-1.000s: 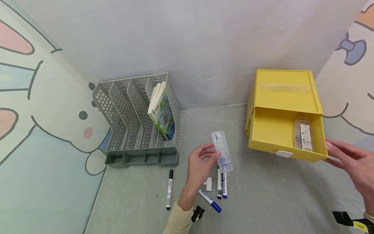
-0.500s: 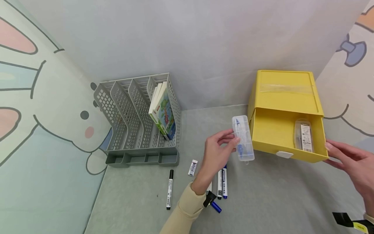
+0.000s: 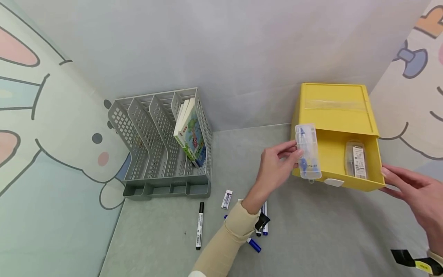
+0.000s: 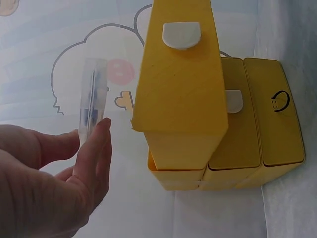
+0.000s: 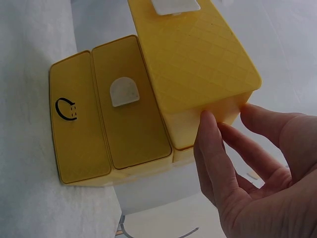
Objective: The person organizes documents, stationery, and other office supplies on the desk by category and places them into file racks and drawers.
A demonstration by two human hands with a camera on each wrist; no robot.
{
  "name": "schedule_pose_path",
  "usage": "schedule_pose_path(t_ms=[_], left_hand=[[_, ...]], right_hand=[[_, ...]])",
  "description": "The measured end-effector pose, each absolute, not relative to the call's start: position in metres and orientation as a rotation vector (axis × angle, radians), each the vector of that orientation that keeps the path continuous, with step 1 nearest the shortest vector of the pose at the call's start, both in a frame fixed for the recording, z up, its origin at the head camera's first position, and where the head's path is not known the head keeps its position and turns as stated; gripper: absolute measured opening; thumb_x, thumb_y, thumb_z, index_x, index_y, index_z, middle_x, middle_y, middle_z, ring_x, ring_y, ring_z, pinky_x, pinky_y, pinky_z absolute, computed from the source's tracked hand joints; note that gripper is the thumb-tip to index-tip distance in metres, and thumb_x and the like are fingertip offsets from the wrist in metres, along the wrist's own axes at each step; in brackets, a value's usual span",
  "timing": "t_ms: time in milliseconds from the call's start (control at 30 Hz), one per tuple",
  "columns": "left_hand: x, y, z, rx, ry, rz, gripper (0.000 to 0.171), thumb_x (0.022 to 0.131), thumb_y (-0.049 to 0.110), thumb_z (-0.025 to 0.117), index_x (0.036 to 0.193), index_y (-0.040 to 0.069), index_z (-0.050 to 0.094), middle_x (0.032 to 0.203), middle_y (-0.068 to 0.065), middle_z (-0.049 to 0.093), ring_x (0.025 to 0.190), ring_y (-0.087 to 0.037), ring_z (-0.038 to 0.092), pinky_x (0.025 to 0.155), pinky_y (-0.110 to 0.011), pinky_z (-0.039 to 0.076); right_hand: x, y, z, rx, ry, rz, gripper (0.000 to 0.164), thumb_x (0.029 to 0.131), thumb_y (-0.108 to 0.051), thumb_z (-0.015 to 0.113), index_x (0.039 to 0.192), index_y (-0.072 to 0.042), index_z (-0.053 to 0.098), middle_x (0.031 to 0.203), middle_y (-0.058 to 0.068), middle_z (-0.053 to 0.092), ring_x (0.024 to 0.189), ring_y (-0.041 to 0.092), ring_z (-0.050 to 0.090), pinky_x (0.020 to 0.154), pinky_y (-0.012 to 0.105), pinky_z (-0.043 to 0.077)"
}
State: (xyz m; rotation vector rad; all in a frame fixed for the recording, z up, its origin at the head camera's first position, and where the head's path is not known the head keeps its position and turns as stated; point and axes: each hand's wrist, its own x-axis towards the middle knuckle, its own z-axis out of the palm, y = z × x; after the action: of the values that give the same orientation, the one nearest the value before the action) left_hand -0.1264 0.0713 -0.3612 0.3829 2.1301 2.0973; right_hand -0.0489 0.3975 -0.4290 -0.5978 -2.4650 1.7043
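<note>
My left hand point(image 3: 277, 165) pinches a clear plastic case point(image 3: 308, 152) between thumb and fingers. Blue pointed items show through its lid. In the head view the case overlaps the left part of a pulled-out yellow drawer point(image 3: 367, 186). The left wrist view shows the case point(image 4: 93, 96) edge-on, held upright beside the drawer front point(image 4: 181, 84). At the drawer's front right corner, my right hand point(image 3: 415, 192) grips with thumb and fingertips, also seen in the right wrist view. Inside the drawer, on its right side, lies another clear case point(image 3: 355, 159) with a white label.
The yellow drawer cabinet point(image 3: 333, 98) has two more drawers below, both closed. A grey file rack point(image 3: 159, 138) holding several books point(image 3: 192, 132) stands at left. A black marker point(image 3: 199, 227), an eraser point(image 3: 227, 199) and blue-capped markers point(image 3: 254, 245) lie on the table, some behind the left sleeve.
My left hand has carried the clear case right and away from me, from above the markers to the open drawer's left side. My right hand has stayed at the drawer corner.
</note>
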Motion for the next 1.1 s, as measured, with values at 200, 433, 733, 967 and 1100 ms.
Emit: schedule_pose_path(t_ms=[200,433,733,967,1100], left_hand=[[-0.138,0.091,-0.352,0.387,2.118,2.07,0.034,0.096,0.008,0.073,0.128,-0.002,0.07,0.098,-0.001,0.068,0.082,0.001,0.063,0.067,-0.02,0.059],[-0.148,0.117,-0.348,0.38,2.149,1.976,0.03,0.096,0.007,0.073,0.124,-0.003,0.071,0.094,0.0,0.068,0.077,0.0,0.063,0.063,-0.018,0.057],[-0.158,0.144,-0.348,0.269,2.287,1.801,0.023,0.093,0.013,0.077,0.113,0.002,0.076,0.087,0.005,0.072,0.063,0.002,0.065,0.057,-0.016,0.055],[-0.158,0.158,-0.348,0.181,2.412,1.57,0.021,0.092,0.019,0.08,0.11,0.008,0.078,0.078,0.01,0.066,0.054,0.002,0.06,0.053,-0.013,0.051],[-0.158,0.163,-0.348,0.196,2.441,1.487,0.022,0.092,0.023,0.08,0.11,0.011,0.078,0.079,0.011,0.066,0.055,0.002,0.059,0.054,-0.013,0.05]], right_hand=[[-0.049,0.397,-0.429,-0.588,-2.453,1.724,0.041,0.101,-0.026,0.067,0.141,-0.032,0.063,0.096,-0.037,0.055,0.071,-0.01,0.059,0.059,0.009,0.05],[-0.049,0.397,-0.429,-0.584,-2.45,1.732,0.041,0.101,-0.026,0.067,0.141,-0.031,0.063,0.096,-0.038,0.056,0.071,-0.01,0.06,0.058,0.01,0.05],[-0.049,0.398,-0.43,-0.56,-2.414,1.772,0.028,0.101,-0.022,0.066,0.12,-0.042,0.071,0.094,-0.037,0.058,0.07,-0.008,0.06,0.057,0.011,0.051],[-0.048,0.397,-0.429,-0.608,-2.456,1.722,0.041,0.101,-0.028,0.067,0.141,-0.033,0.063,0.096,-0.037,0.055,0.071,-0.01,0.059,0.059,0.009,0.05],[-0.049,0.397,-0.43,-0.622,-2.494,1.683,0.048,0.102,-0.031,0.065,0.148,-0.024,0.056,0.096,-0.037,0.053,0.072,-0.01,0.058,0.06,0.01,0.05]])
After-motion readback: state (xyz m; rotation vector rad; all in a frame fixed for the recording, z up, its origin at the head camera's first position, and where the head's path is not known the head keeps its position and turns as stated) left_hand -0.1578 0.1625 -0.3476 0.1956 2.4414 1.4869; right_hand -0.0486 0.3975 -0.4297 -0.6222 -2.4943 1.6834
